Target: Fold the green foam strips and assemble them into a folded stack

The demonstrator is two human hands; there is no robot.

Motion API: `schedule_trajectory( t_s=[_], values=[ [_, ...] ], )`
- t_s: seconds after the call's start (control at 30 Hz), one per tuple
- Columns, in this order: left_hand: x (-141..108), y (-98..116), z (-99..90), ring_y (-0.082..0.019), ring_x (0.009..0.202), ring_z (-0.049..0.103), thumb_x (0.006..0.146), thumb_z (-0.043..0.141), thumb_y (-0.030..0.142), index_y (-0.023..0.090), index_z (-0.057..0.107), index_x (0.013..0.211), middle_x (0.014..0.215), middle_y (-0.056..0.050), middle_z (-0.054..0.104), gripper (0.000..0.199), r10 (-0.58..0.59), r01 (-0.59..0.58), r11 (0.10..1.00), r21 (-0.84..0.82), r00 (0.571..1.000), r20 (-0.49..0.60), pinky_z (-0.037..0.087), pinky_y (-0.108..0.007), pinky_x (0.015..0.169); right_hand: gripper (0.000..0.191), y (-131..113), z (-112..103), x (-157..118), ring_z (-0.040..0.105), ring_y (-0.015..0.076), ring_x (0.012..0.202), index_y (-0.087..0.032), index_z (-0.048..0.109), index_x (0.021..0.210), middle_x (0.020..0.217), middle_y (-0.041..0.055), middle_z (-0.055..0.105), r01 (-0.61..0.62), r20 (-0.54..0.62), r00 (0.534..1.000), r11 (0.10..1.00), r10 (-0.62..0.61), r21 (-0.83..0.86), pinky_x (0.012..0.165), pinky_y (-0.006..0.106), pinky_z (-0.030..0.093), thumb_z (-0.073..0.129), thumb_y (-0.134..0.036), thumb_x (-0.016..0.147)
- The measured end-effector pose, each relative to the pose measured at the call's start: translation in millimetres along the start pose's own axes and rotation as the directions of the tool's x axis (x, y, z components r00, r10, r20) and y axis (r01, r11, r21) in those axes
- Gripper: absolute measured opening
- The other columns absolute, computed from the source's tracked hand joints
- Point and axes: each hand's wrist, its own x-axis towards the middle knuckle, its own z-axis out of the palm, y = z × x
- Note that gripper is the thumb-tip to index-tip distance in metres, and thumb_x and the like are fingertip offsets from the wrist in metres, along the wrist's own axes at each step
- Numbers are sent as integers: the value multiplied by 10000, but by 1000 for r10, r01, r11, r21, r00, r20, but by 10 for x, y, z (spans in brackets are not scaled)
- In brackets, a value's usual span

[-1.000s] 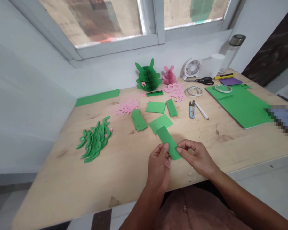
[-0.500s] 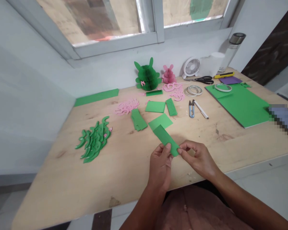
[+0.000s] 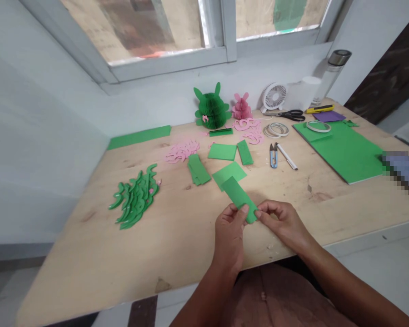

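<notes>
Pale wooden table (image 3: 177, 245) lies beneath a narrow green paper strip (image 3: 236, 190); left hand (image 3: 229, 234) and right hand (image 3: 282, 222) pinch its near end, light-green paper sheet (image 3: 231, 169) at its far end.

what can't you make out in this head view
Head view:
Underside of the held green strip: hidden by its upper face and the left hand.
Blue-grey object: pixelated, cut off by the right edge.
Lower green cutouts: covered by those on top.
Any lettering on the white pen: too small.
</notes>
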Motion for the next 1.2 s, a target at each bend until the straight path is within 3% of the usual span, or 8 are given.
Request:
schedule_trajectory(
  t_s=[0.23, 1.0, 1.2],
  values=[
    [5, -23, -14, -102, 569, 490, 598, 741, 316, 136, 627, 658, 624, -13, 596, 221, 20, -19, 992, 123, 1000, -11, 397, -235, 575, 227, 21, 3, 10, 572, 143, 645, -171, 637, 702, 675, 19, 650, -34, 39, 999, 995, 31, 90, 643, 262, 452, 589, -382, 771],
    [21, -40, -6, -95, 549, 485, 620, 728, 308, 138, 626, 666, 596, 2, 585, 203, 40, -40, 994, 99, 999, -1, 385, -229, 555, 269, 20, 3, 15, 563, 141, 621, -167, 609, 663, 634, 9, 622, -68, 33, 997, 991, 65, 115, 608, 252, 428, 592, -417, 762],
    [24, -45, -14, -101, 567, 503, 626, 720, 301, 136, 607, 665, 643, -14, 597, 203, 19, -16, 997, 69, 999, -41, 408, -229, 545, 272, 41, -4, 14, 554, 151, 628, -169, 604, 670, 627, 6, 599, -57, 26, 998, 993, 54, 104, 632, 270, 427, 583, -423, 766]
  ],
)
